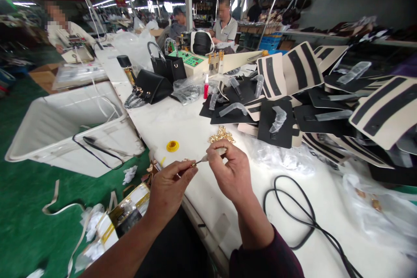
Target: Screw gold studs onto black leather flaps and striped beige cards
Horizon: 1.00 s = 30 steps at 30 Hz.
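Between the thumb and fingers of my left hand (pixel 172 184) is a small gold metal piece (pixel 193 164), mostly hidden by the fingertips. My right hand (pixel 230 167) is closed around a thin screwdriver-like tool with a pale handle (pixel 222 151), its narrow tip touching the gold piece. Just beyond my right hand, a pile of gold hardware (pixel 222 134) lies on the white table (pixel 153 121). A round yellow item (pixel 172 146) rests on the table beyond my left hand.
Black and beige panels (pixel 276 121) with plastic-wrapped straps fill the right back. Black handbags (pixel 153 87), a red bottle (pixel 206 87) and a green-topped machine (pixel 192 61) stand behind. A black cable (pixel 312 221) loops at right. A white bin (pixel 74 139) is left. People sit in the background.
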Available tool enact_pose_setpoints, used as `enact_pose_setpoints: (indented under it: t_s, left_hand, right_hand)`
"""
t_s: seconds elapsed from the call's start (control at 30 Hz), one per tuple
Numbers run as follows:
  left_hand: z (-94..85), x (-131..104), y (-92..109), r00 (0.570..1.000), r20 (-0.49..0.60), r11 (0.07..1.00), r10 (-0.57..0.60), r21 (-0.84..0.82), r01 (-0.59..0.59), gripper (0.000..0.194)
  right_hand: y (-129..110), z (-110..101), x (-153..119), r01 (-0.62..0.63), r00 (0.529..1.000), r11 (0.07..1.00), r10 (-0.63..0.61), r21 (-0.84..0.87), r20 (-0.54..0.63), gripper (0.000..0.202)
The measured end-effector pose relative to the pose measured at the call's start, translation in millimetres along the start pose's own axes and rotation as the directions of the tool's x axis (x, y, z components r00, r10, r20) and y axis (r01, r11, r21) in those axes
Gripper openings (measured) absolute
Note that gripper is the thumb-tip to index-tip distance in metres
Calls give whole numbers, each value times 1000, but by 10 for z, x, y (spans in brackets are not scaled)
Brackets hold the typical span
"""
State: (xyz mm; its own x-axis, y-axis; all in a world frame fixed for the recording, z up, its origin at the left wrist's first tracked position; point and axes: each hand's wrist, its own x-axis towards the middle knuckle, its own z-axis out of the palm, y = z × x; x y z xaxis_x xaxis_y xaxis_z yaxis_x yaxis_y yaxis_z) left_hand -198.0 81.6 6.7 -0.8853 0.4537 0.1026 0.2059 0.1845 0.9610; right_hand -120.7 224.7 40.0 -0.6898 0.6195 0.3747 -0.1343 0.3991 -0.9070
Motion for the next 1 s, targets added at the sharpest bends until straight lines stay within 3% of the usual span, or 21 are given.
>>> enact_pose_setpoints:
  t_s: [0.07,0.17,0.33,0.47,0.6,0.8,1.0]
  left_hand:
    - [-5,1,1,1000,7,998,27,51,-28,21]
    - [0,19,-34,998,43,996,38,79,-41,22]
    - [18,75,-254,991,130,989,28,144,-47,28]
    - [-22,92,-481,939,320,901,126,360,-244,28]
    - [-74,87,-632,887,447,755,113,542,-369,31]
    - [-54,212,-707,923,382,760,34,590,-272,24]
    - [-38,398,-750,942,331,724,-53,663,-192,19]
  right_hand:
    - [-4,-9,2,-5,1000,1000,5,-11,19,14]
    - [9,-41,14,-93,996,990,90,107,27,16]
    - [105,-109,75,-162,979,965,183,207,-88,16]
    - [369,-99,136,-218,961,937,255,273,-107,17]
    - [799,-63,176,-313,903,842,407,439,-136,18]
    - [1207,-130,203,-371,793,674,587,639,-160,14]
    - [1278,-222,221,-357,774,642,610,679,-169,12]
